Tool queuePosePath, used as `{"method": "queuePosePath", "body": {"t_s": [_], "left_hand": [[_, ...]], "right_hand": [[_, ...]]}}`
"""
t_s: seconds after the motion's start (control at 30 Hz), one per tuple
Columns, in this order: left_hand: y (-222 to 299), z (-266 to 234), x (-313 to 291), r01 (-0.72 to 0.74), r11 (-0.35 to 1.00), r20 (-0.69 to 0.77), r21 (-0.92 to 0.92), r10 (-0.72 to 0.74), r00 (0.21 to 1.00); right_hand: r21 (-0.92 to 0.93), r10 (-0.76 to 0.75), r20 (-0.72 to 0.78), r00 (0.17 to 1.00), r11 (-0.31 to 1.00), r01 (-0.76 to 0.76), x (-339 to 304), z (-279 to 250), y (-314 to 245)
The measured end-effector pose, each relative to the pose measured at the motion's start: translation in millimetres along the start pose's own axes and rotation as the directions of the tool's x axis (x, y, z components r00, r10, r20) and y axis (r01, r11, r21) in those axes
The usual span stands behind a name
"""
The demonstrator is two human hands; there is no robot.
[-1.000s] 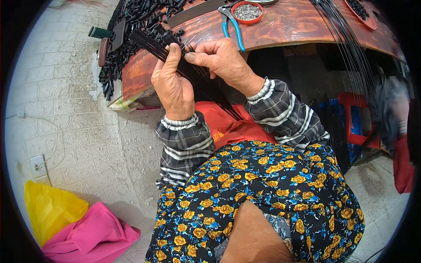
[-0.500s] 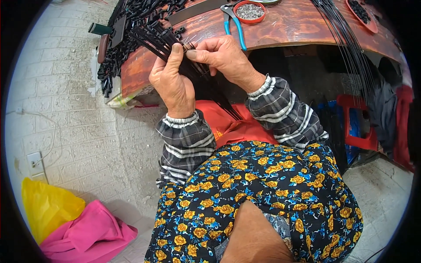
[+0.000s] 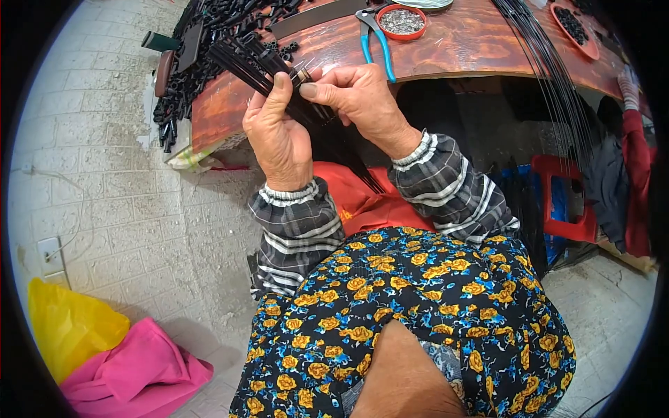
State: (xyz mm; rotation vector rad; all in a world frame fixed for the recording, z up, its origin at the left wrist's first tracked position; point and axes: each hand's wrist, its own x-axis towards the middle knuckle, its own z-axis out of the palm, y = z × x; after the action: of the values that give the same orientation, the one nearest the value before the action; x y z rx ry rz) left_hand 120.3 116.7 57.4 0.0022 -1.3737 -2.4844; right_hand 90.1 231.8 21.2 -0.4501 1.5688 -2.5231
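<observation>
Both hands are raised together at the table's front edge, around a bundle of thin black rods [image 3: 317, 120]. My left hand [image 3: 282, 146] grips the bundle, its thumb pointing up along the rods. Thicker black ends fan out above that hand, while the thin lengths slant down to the red cloth [image 3: 376, 209] on my lap. My right hand [image 3: 366, 101] pinches at the bundle's right side with thumb and forefinger, beside a small brownish ring-like piece [image 3: 302, 75]. Exactly what sits between those fingertips is hidden.
Black tubular parts [image 3: 209, 42] heap on the wooden table [image 3: 460, 49]. Blue-handled pliers [image 3: 376, 45] lie beside a red dish [image 3: 424, 28] of metal bits. More black rods [image 3: 550, 70] overhang the right edge, above a red stool [image 3: 571, 202]. A yellow bag [image 3: 70, 320] lies at lower left.
Both hands and the bundle sit slightly lower and further right in the picture, still in the same grip. A striped sleeve-like piece now shows at the far right.
</observation>
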Motion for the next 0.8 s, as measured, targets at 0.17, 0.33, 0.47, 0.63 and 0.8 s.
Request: {"method": "queuePosePath", "body": {"t_s": [0.17, 0.33, 0.47, 0.63, 0.8], "left_hand": [[-1, 7, -5, -0.056, 0.998, 0.009, 0.023, 0.056, 0.998], [-6, -13, 3, -0.018, 1.0, 0.005, -0.007, 0.018, 1.0], [-4, -12, 3, 0.004, 0.999, 0.022, 0.034, -0.005, 1.0], [3, -20, 2, 0.019, 0.998, -0.007, 0.053, -0.018, 1.0], [-1, -23, 2, -0.009, 0.999, -0.099, 0.036, 0.012, 0.995]], "right_hand": [[0.078, 0.116, 0.114, 0.987, 0.989, -0.125, 8, -13, -3], [0.072, 0.192, 0.164, 0.968, 0.976, -0.206, 10, -12, 0], [-0.034, 0.058, 0.116, 0.992, 0.998, -0.054, 9, -3, 7], [-0.006, -0.037, 0.123, 0.992, 0.999, 0.038, 9, 6, 8], [-0.095, 0.01, 0.134, 0.991, 0.995, 0.003, 6, 10, 0]]}}
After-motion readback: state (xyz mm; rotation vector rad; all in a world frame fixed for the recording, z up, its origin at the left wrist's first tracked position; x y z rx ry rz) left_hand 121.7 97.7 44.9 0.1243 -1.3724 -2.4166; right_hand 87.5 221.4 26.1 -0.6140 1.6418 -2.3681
